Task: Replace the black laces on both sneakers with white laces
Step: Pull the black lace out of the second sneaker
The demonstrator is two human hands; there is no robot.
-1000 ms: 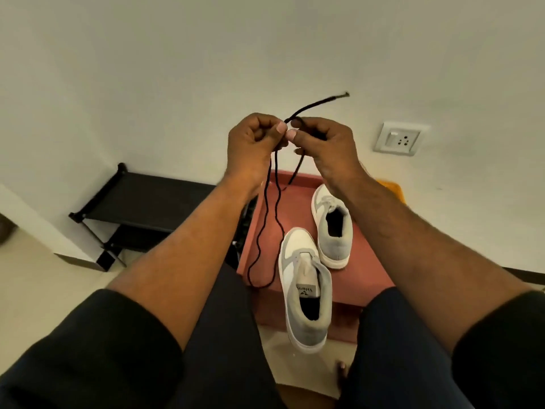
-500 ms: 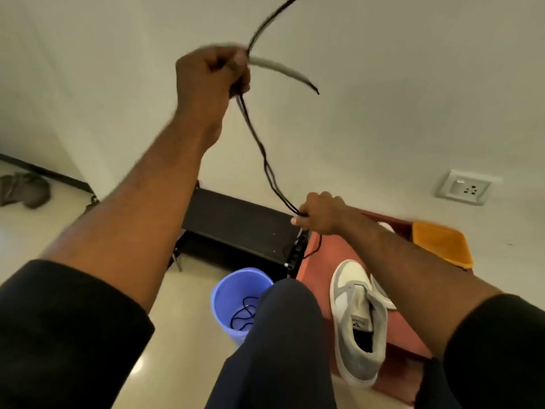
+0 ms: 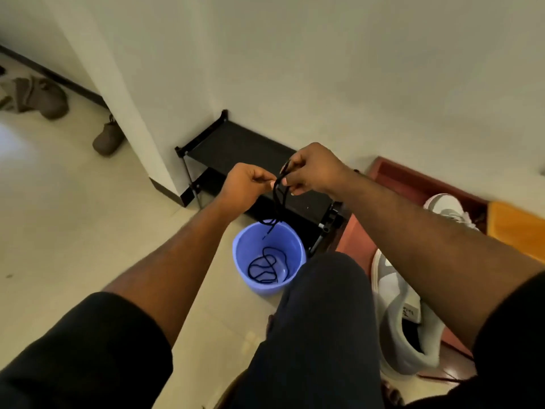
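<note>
A folded black lace [image 3: 277, 202] hangs between my two hands, its loose ends dangling just above a blue bucket [image 3: 244, 273]. My left hand [image 3: 246, 184] pinches the lace at the top. My right hand [image 3: 312, 169] grips the same bundle beside it. Another black lace [image 3: 267, 268] lies coiled on the bucket's bottom. Two grey and white sneakers without laces sit on a red low table [image 3: 413, 184]: one near me [image 3: 404, 326], one farther back [image 3: 448, 206], partly hidden by my right arm.
A black shoe rack [image 3: 236, 149] stands against the wall behind the bucket. An orange container [image 3: 516, 228] sits at the table's right. Brown shoes [image 3: 44, 97] lie on the floor at far left. My knee [image 3: 321, 290] is beside the bucket.
My view has turned left and down toward the bucket. My left hand dropped from high up to meet my right hand, and the lace is now folded into a short bundle over the bucket.
</note>
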